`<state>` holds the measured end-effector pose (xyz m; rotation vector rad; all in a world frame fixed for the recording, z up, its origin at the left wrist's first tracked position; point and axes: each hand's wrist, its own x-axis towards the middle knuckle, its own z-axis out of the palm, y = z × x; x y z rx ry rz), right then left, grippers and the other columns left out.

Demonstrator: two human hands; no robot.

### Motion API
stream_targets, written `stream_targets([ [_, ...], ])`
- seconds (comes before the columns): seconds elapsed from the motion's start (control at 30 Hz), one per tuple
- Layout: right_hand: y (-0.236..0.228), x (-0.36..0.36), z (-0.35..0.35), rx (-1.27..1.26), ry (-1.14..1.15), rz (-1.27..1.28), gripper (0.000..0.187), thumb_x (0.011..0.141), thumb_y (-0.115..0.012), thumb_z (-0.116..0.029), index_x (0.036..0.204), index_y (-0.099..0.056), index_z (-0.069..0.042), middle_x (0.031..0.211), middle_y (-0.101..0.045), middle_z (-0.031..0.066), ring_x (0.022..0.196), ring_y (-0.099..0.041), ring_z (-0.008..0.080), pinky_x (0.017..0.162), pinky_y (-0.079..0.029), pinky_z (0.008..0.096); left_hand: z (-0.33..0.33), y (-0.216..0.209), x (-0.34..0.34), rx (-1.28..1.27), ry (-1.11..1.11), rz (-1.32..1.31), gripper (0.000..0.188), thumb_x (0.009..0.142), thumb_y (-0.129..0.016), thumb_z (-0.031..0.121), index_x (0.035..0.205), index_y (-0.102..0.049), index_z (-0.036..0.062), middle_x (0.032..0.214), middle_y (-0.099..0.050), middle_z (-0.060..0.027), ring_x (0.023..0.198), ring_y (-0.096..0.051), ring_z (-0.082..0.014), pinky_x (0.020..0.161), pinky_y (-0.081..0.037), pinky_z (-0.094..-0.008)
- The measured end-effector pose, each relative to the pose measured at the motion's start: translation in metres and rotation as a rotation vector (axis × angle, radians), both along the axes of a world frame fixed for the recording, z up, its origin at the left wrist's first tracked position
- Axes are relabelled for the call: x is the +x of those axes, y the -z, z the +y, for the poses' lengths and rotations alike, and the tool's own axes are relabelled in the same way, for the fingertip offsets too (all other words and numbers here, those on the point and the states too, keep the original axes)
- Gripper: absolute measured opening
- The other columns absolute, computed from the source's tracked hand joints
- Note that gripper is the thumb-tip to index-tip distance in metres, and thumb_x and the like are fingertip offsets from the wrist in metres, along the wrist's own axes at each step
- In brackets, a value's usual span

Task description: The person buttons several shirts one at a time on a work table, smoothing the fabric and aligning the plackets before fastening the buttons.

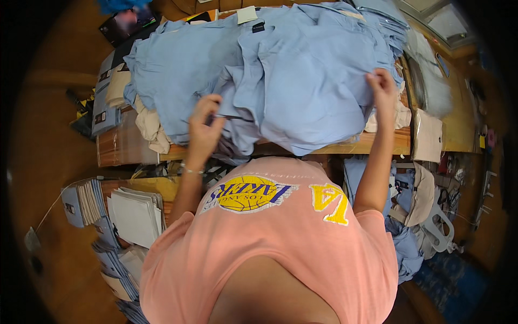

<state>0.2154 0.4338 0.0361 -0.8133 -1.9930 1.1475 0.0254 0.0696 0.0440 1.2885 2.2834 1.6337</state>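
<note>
A light-blue shirt (318,92) lies spread over the table, front up, with a dark label at its collar. My left hand (204,127) is curled at the shirt's near left side, closed around a small dark object whose kind I cannot make out. Bunched cloth of the shirt lies just right of those fingers. At the shirt's right edge my right hand (383,89) has its thumb and fingers pinched together on the fabric.
More blue garments (178,65) lie beneath and left of the shirt. Folded shirts in clear bags (429,135) sit at the right. White card sheets (135,216) and stacked folded shirts (110,264) stand near left. A white hanger (440,227) hangs lower right. A lit screen (129,24) is far left.
</note>
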Motion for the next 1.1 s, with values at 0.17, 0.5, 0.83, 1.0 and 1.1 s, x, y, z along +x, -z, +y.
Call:
stream_targets([
  [0.17,-0.080,0.061,0.049,-0.206,0.002,0.691,0.014,0.083,-0.060,-0.005,0.097,-0.056,-0.006,0.090,-0.061,0.0049,0.083,-0.060,0.0123,0.072,-0.049,0.0259,-0.037,-0.078,-0.070,0.550,-0.145,-0.359,0.005,0.076,-0.052,0.002,0.076,-0.049,0.0068,0.083,-0.055,-0.0037,0.076,-0.051,-0.0104,0.074,-0.041,-0.0225],
  [0.5,-0.028,0.019,0.072,0.107,0.238,0.365,0.021,0.083,-0.064,-0.015,0.098,-0.056,-0.003,0.082,-0.057,-0.0001,0.070,-0.051,0.0079,0.060,-0.040,0.0212,-0.009,-0.056,-0.139,-0.050,-0.503,0.542,0.020,0.082,-0.063,0.018,0.091,-0.059,0.0002,0.083,-0.061,-0.0054,0.075,-0.054,-0.0127,0.069,-0.042,-0.0249],
  [0.83,-0.002,0.032,0.023,-0.015,-0.035,-0.373,0.037,0.084,-0.061,-0.034,0.067,-0.054,-0.002,0.058,-0.043,-0.0036,0.058,-0.038,0.0064,0.052,-0.030,0.0220,-0.039,-0.017,-0.107,-0.495,-0.660,0.044,0.042,0.080,-0.065,0.037,0.072,-0.057,-0.0042,0.060,-0.055,-0.0085,0.058,-0.052,-0.0137,0.054,-0.041,-0.0292],
  [1.0,0.000,0.044,0.015,-0.419,0.015,0.129,0.023,0.083,-0.062,-0.025,0.087,-0.060,-0.002,0.079,-0.057,-0.0001,0.072,-0.052,0.0108,0.064,-0.040,0.0234,-0.066,0.001,-0.127,-0.382,-0.496,0.070,0.040,0.078,-0.065,0.039,0.083,-0.057,0.0000,0.064,-0.057,-0.0063,0.059,-0.054,-0.0190,0.055,-0.042,-0.0326],
  [1.1,-0.024,0.050,0.005,-0.770,-0.217,0.608,0.034,0.088,-0.055,-0.017,0.114,-0.051,0.004,0.117,-0.055,0.0121,0.104,-0.055,0.0206,0.090,-0.043,0.0340,-0.072,0.004,-0.123,0.140,-0.355,-0.494,0.040,0.080,-0.063,0.037,0.102,-0.057,0.0044,0.087,-0.063,-0.0090,0.078,-0.060,-0.0224,0.068,-0.046,-0.0344],
])
